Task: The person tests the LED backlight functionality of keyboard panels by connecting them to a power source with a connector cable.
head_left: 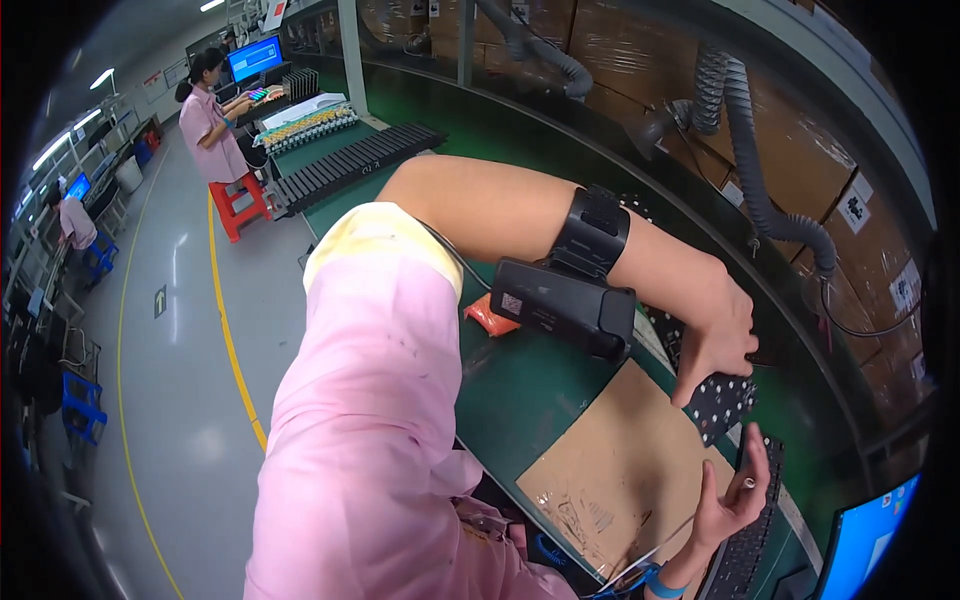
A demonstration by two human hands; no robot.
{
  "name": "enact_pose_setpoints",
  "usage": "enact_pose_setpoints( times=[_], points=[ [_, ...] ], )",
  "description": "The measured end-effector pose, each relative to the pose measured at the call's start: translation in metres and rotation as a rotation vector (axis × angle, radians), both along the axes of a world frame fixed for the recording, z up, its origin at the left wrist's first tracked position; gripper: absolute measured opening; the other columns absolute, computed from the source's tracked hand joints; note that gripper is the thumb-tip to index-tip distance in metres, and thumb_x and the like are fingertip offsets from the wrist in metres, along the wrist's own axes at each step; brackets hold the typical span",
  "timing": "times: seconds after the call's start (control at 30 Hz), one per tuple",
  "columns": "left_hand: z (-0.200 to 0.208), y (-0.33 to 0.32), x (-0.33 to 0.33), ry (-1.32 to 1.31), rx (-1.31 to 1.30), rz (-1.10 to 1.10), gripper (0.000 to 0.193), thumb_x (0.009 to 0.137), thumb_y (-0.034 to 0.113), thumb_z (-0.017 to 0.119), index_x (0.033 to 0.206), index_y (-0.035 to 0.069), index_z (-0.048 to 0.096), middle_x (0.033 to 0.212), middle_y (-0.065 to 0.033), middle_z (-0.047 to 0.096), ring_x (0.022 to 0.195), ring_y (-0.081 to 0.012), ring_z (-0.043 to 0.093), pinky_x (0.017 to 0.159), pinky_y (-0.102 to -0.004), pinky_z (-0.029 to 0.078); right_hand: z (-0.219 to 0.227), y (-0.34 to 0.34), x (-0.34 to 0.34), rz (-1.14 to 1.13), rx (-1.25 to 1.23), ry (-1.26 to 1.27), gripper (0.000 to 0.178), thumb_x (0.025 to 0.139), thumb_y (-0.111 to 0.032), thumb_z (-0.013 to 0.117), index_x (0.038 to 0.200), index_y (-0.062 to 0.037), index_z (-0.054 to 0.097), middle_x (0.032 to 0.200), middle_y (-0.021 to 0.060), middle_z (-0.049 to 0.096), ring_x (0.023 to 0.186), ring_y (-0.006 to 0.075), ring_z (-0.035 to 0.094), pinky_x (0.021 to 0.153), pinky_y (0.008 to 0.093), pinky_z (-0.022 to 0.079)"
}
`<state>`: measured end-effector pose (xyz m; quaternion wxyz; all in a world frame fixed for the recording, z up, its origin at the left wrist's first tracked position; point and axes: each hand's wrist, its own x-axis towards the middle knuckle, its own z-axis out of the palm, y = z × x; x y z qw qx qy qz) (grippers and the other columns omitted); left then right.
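Observation:
My left arm, in a pink sleeve with a yellow cuff, reaches across the bench. At its end my left hand (pixel 718 325) is closed at the upper edge of a black circuit board (pixel 722 408) dotted with white parts. The thumb lies at the board's left edge and the fingers curl at its far side. Just below the board my right hand (pixel 735 505) is open, its fingers apart and a ring on one of them. A blue strap (pixel 662 582) circles the right wrist. A black box-shaped device (pixel 562 305) hangs at a black band (pixel 592 232) on my left forearm.
A brown cardboard sheet (pixel 620 465) lies on the green bench (pixel 510 390). An orange packet (pixel 490 316) sits behind the device. At right are a black keyboard (pixel 742 550) and a monitor (pixel 868 545). Black slotted racks (pixel 350 168) stand farther off, near a seated co-worker (pixel 212 130).

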<state>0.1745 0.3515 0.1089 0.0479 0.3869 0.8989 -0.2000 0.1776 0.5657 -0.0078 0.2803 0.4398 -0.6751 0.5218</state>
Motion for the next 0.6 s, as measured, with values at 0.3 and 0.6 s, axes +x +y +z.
enact_pose_setpoints(
  times=[0.3,0.6],
  points=[
    [0.009,0.020,0.007,-0.371,-0.014,0.246,0.084,0.062,0.062,0.052,0.121,0.004,0.040,0.127,-0.0128,0.038,0.112,-0.0291,0.040,0.092,-0.0333,0.034,0.008,0.004,0.009,0.076,0.071,0.160,0.025,0.057,0.007,0.067,0.080,0.0002,0.058,0.076,0.0134,0.063,0.067,0.0207,0.060,0.057,0.0228,0.042],
    [0.005,0.019,-0.007,-0.715,0.281,0.238,0.086,0.062,0.061,0.055,0.122,0.001,0.038,0.123,-0.0176,0.039,0.113,-0.0291,0.039,0.094,-0.0372,0.030,-0.009,0.001,-0.003,-0.016,-0.253,-0.046,0.016,0.065,0.009,0.062,0.077,0.0005,0.058,0.065,0.0021,0.055,0.055,0.0093,0.045,0.049,0.0189,0.031]
  ],
)
